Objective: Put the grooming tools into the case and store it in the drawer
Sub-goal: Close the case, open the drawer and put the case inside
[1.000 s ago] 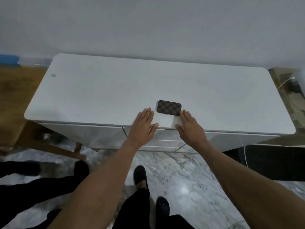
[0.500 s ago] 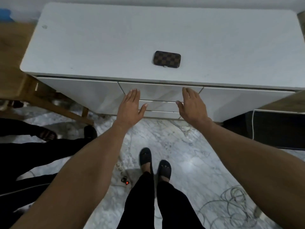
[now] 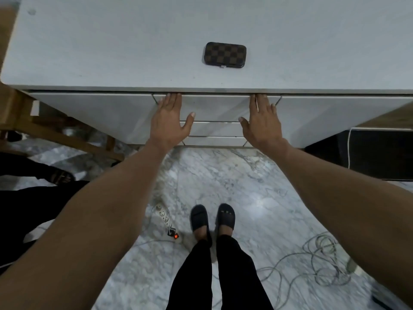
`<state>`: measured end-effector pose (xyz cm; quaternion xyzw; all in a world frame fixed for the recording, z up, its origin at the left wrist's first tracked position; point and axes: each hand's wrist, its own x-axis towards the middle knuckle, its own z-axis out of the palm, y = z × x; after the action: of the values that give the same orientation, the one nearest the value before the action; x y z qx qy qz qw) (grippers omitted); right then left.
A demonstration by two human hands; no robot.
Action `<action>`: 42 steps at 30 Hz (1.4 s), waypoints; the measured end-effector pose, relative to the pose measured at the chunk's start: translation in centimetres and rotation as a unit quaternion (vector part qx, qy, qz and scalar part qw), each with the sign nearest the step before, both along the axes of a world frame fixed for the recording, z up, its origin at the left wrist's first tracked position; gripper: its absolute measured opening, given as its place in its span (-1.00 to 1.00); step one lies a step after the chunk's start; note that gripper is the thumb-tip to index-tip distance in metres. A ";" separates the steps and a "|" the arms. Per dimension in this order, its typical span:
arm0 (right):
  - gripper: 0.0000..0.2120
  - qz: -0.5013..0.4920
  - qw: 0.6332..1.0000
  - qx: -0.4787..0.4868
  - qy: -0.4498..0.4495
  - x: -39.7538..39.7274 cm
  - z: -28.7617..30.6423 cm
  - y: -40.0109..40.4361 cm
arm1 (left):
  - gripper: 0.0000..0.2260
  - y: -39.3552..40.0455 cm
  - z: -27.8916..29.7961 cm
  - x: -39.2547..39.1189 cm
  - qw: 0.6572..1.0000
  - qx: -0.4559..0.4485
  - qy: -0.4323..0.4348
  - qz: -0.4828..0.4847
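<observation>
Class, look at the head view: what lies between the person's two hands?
Between the left hand and right hand the head view shows only bare white drawer front.

Case on cabinet top, above the drawer.

A closed checkered case lies at upper centre on the white tabletop. Below it, the left hand and right hand press flat against the top drawer, fingers reaching its upper edge.
</observation>
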<state>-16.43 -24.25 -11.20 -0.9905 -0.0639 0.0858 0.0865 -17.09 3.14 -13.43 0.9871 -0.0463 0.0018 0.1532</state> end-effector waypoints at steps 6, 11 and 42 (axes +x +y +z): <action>-0.32 -0.010 1.000 -0.006 0.014 -1.9 0.8 0.3 | -0.22 -0.1 0.7 -2.1 1.000 -0.014 0.016 0.006; -0.33 -0.013 0.999 -0.011 0.027 -5.5 1.4 0.5 | -0.21 0.4 0.9 -5.8 0.999 -0.018 0.037 -0.011; -0.60 -0.055 0.995 0.068 -0.054 -6.0 8.9 2.8 | -0.26 1.3 6.7 -6.0 1.000 -0.011 -0.010 0.006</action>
<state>-22.40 -21.46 -2.27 -0.9875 -0.0197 0.0229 0.1548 -23.09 4.45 -6.75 0.9856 -0.0417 0.0135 0.1634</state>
